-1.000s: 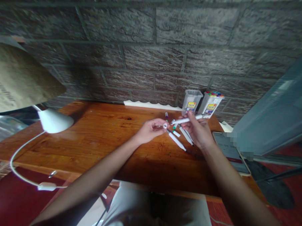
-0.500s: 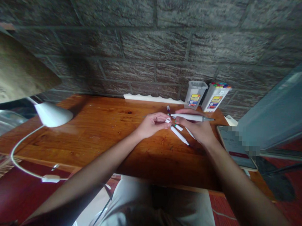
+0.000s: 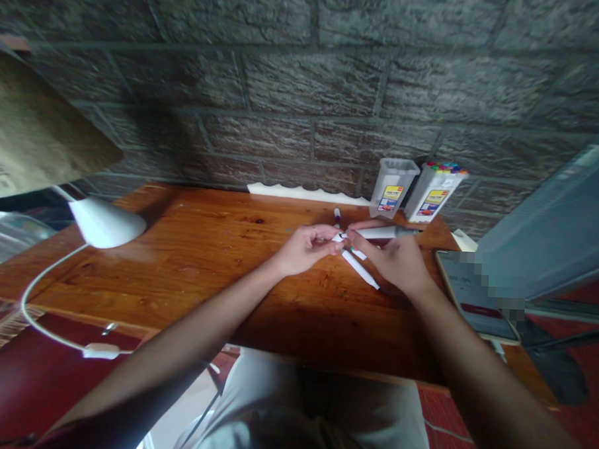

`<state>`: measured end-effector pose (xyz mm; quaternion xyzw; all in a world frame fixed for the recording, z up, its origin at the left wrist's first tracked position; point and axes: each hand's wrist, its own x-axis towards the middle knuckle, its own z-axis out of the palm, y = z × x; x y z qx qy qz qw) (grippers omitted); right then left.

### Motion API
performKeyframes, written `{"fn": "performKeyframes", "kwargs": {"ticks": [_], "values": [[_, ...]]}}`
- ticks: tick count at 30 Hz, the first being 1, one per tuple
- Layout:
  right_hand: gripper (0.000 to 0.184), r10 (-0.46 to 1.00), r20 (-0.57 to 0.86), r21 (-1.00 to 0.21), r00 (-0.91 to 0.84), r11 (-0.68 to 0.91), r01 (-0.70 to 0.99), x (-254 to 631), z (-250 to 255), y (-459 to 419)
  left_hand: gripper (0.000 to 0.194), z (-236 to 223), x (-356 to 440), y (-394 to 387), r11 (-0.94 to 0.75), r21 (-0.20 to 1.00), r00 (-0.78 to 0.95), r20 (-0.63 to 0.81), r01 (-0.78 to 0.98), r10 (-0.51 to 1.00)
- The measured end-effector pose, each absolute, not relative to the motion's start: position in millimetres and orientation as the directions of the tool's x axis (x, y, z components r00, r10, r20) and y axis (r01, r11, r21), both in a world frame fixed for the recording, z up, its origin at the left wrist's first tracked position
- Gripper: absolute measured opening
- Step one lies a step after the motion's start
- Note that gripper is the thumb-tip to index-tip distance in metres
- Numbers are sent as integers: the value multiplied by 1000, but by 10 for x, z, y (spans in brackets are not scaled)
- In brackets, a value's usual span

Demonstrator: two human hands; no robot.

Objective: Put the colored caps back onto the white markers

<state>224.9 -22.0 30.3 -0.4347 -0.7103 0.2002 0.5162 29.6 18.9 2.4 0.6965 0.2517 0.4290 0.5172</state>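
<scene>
My left hand (image 3: 304, 250) is closed, its fingertips pinching a small white marker cap (image 3: 337, 237). In my right hand (image 3: 400, 260) lies a white marker (image 3: 377, 234), held nearly level, with its grey part and dark tip pointing right. The marker's left end meets the cap between my fingertips; whether it is inside the cap I cannot tell. Just below the hands another white marker (image 3: 360, 269) lies on the table. A white cap with a green mark (image 3: 358, 254) is partly hidden beside my right fingers. Behind my hands sits a white cap with a purple band (image 3: 336, 215).
Two plastic marker boxes stand by the wall: one without visible markers (image 3: 393, 187), the other full of colourful markers (image 3: 436, 193). A tablet (image 3: 475, 295) lies at the right. A white lamp base (image 3: 105, 226) stands left on the wooden table (image 3: 203, 260). Behind rises a stone wall (image 3: 276, 84).
The marker in my right hand has moved left and met the cap in my left hand; before, a gap showed between them. The view has shifted slightly.
</scene>
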Motion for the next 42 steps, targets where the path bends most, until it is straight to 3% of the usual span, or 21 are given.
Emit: {"fn": "performKeyframes", "kwargs": {"ticks": [4, 8, 14, 25, 30, 37, 42], "values": [[20, 768, 637, -698, 65, 540, 470, 2403, 239, -85, 34, 55, 302, 163, -285, 950, 535, 306, -125, 788], [24, 831, 534, -825, 155, 473, 308, 2489, 205, -11, 32, 73, 310, 165, -294, 946, 518, 322, -138, 793], [27, 843, 519, -849, 142, 487, 207, 2348, 351, -150, 31, 68, 295, 188, -311, 940, 525, 337, -140, 781], [20, 836, 547, -805, -41, 539, 247, 2220, 307, -239, 28, 44, 289, 208, -338, 929, 558, 361, -148, 747], [22, 825, 564, -777, -32, 544, 316, 2238, 276, -206, 27, 23, 297, 202, -323, 939, 576, 330, -119, 748], [21, 827, 559, -800, -55, 556, 226, 2281, 292, -223, 29, 55, 317, 169, -310, 941, 555, 330, -133, 764], [19, 789, 603, -715, -117, 600, 358, 2239, 275, -240, 28, 53, 300, 187, -345, 928, 551, 364, -143, 751]]}}
